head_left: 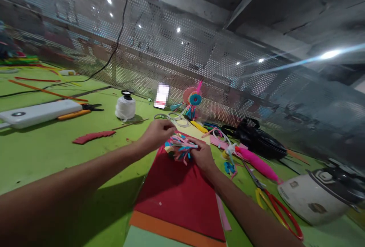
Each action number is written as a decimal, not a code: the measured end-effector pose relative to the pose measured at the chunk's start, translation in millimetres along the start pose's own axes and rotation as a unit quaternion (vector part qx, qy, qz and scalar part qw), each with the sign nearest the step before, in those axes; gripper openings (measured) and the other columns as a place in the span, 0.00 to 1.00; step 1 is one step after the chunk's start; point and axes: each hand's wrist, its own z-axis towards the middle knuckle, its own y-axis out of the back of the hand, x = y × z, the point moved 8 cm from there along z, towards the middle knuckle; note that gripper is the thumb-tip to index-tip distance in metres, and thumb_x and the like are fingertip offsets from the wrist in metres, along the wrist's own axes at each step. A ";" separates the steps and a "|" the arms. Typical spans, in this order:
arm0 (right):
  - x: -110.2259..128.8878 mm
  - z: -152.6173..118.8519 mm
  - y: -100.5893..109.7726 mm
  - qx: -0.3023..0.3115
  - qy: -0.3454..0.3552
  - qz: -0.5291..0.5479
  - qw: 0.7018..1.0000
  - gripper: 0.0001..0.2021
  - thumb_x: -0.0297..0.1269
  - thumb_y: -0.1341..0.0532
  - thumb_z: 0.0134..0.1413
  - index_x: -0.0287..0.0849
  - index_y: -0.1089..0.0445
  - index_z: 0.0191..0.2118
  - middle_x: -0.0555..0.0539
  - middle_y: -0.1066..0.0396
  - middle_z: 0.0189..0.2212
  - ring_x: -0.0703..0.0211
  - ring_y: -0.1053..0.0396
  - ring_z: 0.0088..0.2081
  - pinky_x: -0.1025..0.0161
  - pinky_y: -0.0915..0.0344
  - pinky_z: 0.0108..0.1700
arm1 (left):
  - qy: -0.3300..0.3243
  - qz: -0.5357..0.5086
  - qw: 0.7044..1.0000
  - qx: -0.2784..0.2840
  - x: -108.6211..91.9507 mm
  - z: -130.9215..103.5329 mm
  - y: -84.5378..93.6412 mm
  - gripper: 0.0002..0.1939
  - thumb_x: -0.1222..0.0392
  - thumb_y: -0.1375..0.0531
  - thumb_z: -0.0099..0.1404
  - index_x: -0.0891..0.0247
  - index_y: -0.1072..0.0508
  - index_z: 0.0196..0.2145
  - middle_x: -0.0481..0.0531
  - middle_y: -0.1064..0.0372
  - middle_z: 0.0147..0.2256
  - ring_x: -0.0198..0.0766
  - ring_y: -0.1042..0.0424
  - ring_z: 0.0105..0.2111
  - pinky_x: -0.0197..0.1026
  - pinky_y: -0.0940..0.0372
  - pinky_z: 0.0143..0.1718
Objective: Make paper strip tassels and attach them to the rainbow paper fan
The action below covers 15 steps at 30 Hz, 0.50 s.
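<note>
A bunch of thin pink, blue and white strips (182, 146), like a tassel, is held above a stack of coloured sheets, the top one a red sheet (179, 193). Gripping the bunch from its right side is my right hand (202, 155), fingers closed round it. My left hand (159, 133) is at the bunch's upper left, its fingers pinched together; what lies between them is too small to tell. Behind the hands stands a decoration with a blue scalloped disc (195, 99) and hanging strips.
Left on the green table (57, 163) are a white spool of thread (125, 108), orange-handled pliers (76, 114), a white power bank-like device (42, 113) and a red strip (94, 136). A lit phone (161, 95) leans behind. Scissors (268, 197), a black bag (253, 138) and a whitish appliance (310, 197) stand right.
</note>
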 end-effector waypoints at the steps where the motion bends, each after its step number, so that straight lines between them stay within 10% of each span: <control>1: 2.0 -2.8 -0.1 0.007 0.017 -0.001 1.000 0.22 0.23 0.47 0.40 0.42 0.27 0.43 0.47 0.27 0.39 0.56 0.31 0.41 0.59 0.35 0.44 | 0.020 0.006 1.000 -0.011 11.3 5.0 3.2 0.14 0.56 0.46 0.56 0.68 0.25 0.30 0.50 0.30 0.24 0.35 0.34 0.26 0.36 0.41 0.28; 7: 28.2 -32.7 -10.4 0.133 0.169 -0.034 0.976 0.24 0.21 0.45 0.46 0.47 0.31 0.49 0.46 0.32 0.44 0.58 0.35 0.47 0.58 0.39 0.51 | -0.025 0.088 0.991 0.093 26.9 -4.3 -24.6 0.27 0.43 0.47 0.59 0.64 0.29 0.49 0.58 0.32 0.48 0.46 0.34 0.46 0.45 0.40 0.46; 15: 23.2 -36.2 11.6 0.188 0.129 -0.179 0.957 0.33 0.20 0.42 0.41 0.47 0.39 0.56 0.45 0.35 0.52 0.54 0.40 0.53 0.53 0.45 0.56 | -0.209 0.269 0.921 0.188 -18.3 -58.1 -60.6 0.37 0.38 0.45 0.56 0.56 0.44 0.59 0.58 0.34 0.44 0.50 0.38 0.45 0.52 0.43 0.47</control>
